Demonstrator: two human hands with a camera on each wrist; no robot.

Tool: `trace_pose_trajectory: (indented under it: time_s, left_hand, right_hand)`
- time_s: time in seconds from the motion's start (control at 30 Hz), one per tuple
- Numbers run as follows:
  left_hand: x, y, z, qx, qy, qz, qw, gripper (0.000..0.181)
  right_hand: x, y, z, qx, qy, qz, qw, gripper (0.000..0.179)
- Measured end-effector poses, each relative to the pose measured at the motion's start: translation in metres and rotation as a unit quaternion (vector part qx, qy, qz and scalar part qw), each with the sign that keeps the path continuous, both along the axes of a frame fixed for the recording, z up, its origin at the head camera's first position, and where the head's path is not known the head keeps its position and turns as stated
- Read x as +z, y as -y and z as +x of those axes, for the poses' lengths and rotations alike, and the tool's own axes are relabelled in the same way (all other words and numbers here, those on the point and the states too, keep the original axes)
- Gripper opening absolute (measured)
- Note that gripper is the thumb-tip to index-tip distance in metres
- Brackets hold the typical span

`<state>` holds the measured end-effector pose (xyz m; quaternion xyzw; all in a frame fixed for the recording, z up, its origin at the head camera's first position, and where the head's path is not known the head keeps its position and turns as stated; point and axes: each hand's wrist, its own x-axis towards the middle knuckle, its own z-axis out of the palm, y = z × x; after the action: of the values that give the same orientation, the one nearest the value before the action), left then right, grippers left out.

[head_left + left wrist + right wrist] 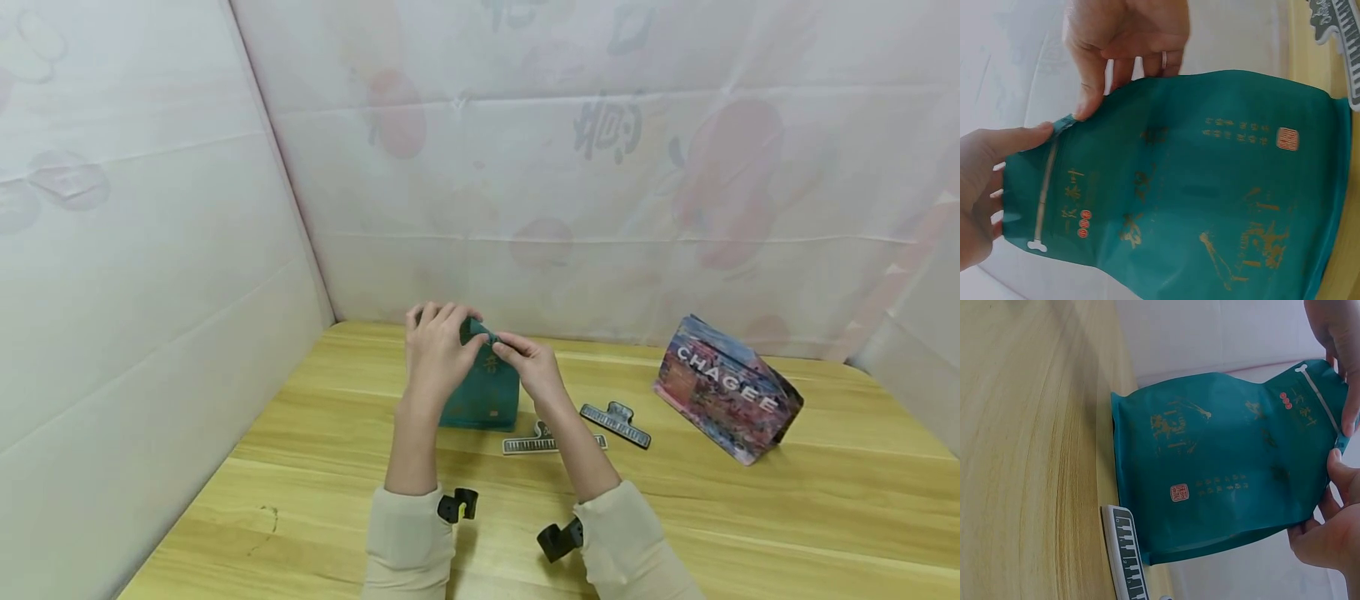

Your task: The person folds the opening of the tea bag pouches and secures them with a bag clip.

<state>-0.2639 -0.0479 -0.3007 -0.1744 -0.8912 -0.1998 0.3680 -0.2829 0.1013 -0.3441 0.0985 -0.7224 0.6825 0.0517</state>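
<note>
A teal tea bag (480,400) with gold writing stands upright on the table. My left hand (441,354) grips its top edge from the left, thumb in front and fingers behind. At the top right corner my right hand (536,367) pinches the edge between thumb and fingers. The two thumbs nearly meet there. In the left wrist view a pale strip (1044,194) crosses the bag near the top, and the edge between the thumbs looks folded. The bag's back is hidden.
By the bag's base lies a white clip (553,445) with a piano-key pattern, partly behind my right forearm. A dark clip (617,423) of similar form lies to its right. Farther right a colourful CHAGEE package (723,387) stands tilted. Cloth walls (562,167) enclose the table (315,467).
</note>
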Motion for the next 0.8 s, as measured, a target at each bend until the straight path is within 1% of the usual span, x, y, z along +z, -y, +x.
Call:
trace_pose_trajectory:
  time_s: [0.13,0.3,0.43,0.6,0.7,0.8]
  left_hand:
    - [-0.0004,-0.0003,-0.0007,0.014,-0.018,-0.003,0.9997,0.019]
    - [0.0000,-0.0005,-0.0001,0.019,-0.020,0.001,0.9996,0.019]
    - [0.0010,-0.0019,0.0013,0.020,-0.010,-0.003,0.9997,0.018]
    - [0.0013,-0.0006,0.0017,0.024,0.000,-0.007,0.9997,0.018]
    - [0.0033,0.0004,0.0016,0.025,0.014,-0.014,0.9995,0.018]
    - [0.0083,0.0002,0.0005,0.018,0.035,-0.031,0.9988,0.018]
  right_hand:
    - [-0.0009,-0.0002,-0.0004,0.002,-0.001,0.000,1.0000,0.031]
    - [-0.0013,0.0001,-0.0008,0.002,-0.002,-0.002,1.0000,0.031]
    - [-0.0009,-0.0013,0.0001,-0.003,0.000,-0.003,1.0000,0.031]
    - [-0.0013,-0.0001,-0.0005,0.004,-0.007,-0.004,1.0000,0.031]
    - [-0.0015,0.0005,-0.0005,0.007,-0.007,-0.006,0.9999,0.031]
    - [-0.0017,-0.0009,-0.0003,0.002,-0.002,-0.008,1.0000,0.031]
